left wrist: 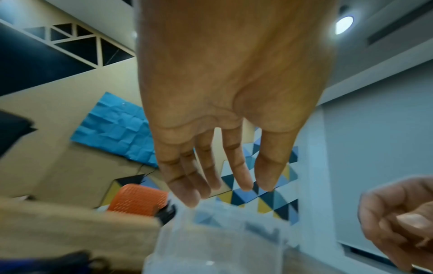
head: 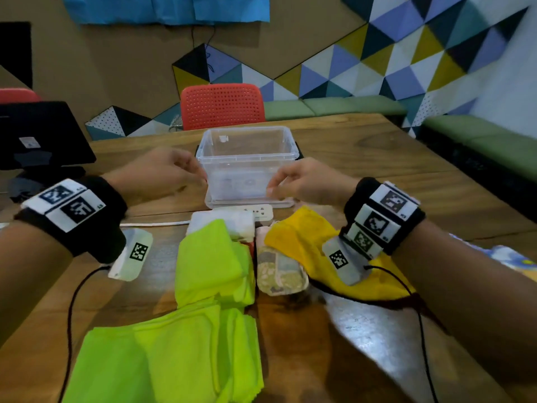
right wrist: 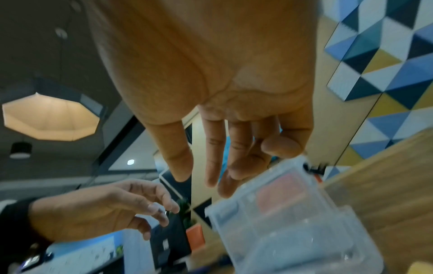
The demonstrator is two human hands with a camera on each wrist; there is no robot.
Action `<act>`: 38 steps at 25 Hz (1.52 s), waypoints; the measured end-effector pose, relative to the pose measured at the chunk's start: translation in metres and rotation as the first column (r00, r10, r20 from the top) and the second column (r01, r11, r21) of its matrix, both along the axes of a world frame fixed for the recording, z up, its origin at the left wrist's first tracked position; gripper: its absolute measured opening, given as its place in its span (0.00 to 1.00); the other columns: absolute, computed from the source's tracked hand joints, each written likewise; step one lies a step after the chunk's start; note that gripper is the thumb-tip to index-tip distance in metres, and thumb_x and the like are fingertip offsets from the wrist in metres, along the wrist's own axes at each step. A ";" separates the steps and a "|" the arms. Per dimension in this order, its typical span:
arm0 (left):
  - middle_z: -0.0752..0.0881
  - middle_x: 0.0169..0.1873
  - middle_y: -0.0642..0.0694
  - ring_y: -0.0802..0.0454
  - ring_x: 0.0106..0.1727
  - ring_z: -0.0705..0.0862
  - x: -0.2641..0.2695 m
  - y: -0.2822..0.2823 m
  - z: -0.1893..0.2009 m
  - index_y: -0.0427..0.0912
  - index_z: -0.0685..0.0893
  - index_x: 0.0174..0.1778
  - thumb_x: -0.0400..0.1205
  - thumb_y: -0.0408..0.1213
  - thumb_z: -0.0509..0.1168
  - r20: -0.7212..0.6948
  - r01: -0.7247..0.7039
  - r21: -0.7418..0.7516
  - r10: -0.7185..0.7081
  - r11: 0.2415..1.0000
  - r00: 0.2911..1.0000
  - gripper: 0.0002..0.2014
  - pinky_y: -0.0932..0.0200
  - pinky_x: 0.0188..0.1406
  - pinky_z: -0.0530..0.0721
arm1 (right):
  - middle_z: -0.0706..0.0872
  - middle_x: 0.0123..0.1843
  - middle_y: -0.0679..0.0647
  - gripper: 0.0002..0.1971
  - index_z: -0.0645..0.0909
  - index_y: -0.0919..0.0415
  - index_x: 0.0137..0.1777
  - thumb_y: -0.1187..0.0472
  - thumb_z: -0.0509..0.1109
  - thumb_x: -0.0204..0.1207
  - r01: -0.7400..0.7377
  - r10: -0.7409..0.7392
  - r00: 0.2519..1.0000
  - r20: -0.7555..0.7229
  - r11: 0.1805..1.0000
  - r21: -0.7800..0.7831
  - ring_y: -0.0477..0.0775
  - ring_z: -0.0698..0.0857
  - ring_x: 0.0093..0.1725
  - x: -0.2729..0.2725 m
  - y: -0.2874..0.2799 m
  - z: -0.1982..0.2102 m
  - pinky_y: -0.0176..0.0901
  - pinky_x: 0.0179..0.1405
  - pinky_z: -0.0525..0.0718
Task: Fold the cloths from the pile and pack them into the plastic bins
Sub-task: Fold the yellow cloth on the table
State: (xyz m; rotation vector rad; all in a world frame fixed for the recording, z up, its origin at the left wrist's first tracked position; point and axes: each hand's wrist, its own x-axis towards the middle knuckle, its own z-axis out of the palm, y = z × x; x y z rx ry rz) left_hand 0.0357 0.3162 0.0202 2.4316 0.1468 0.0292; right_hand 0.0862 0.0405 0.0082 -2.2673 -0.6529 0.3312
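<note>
Two hands flank the clear plastic bin (head: 247,158) on the bench (head: 377,158), which stands empty beyond the cloths: lime green cloths (head: 180,344) nearest, a yellow cloth (head: 293,237) under the right wrist, a patterned folded cloth (head: 279,271) between. The left hand (head: 162,173) hovers with fingers loosely spread by the bin's left wall; the right hand (head: 305,181) has fingers relaxed near its front corner; neither grips anything. The light bin could skid or tip if nudged from one side, and a wrist cable (head: 69,309) could snag the green cloths
</note>
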 end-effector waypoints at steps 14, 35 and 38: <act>0.92 0.47 0.52 0.52 0.51 0.88 -0.034 -0.243 -0.021 0.52 0.90 0.45 0.74 0.40 0.80 -0.105 0.551 0.192 -0.541 0.812 0.834 0.07 0.55 0.52 0.86 | 0.83 0.48 0.45 0.15 0.81 0.49 0.57 0.64 0.76 0.74 0.227 -0.197 0.974 0.113 0.871 -0.437 0.52 0.84 0.48 -0.055 -0.218 -0.033 0.40 0.37 0.81; 0.85 0.43 0.41 0.45 0.46 0.83 0.002 -0.282 0.097 0.38 0.88 0.48 0.88 0.45 0.61 0.194 0.320 -0.115 -0.294 0.940 0.936 0.15 0.48 0.52 0.84 | 0.74 0.36 0.46 0.07 0.74 0.52 0.49 0.53 0.69 0.81 0.555 -0.715 0.515 0.473 0.698 0.452 0.49 0.76 0.35 -0.038 -0.206 -0.019 0.45 0.33 0.72; 0.87 0.46 0.44 0.45 0.50 0.85 -0.009 -0.292 0.122 0.46 0.87 0.47 0.87 0.48 0.63 0.152 0.237 -0.291 -0.200 0.927 0.968 0.12 0.47 0.56 0.85 | 0.68 0.27 0.53 0.22 0.68 0.60 0.36 0.45 0.68 0.82 0.407 -0.821 0.533 0.207 0.463 0.787 0.47 0.68 0.27 -0.066 -0.179 -0.022 0.48 0.29 0.68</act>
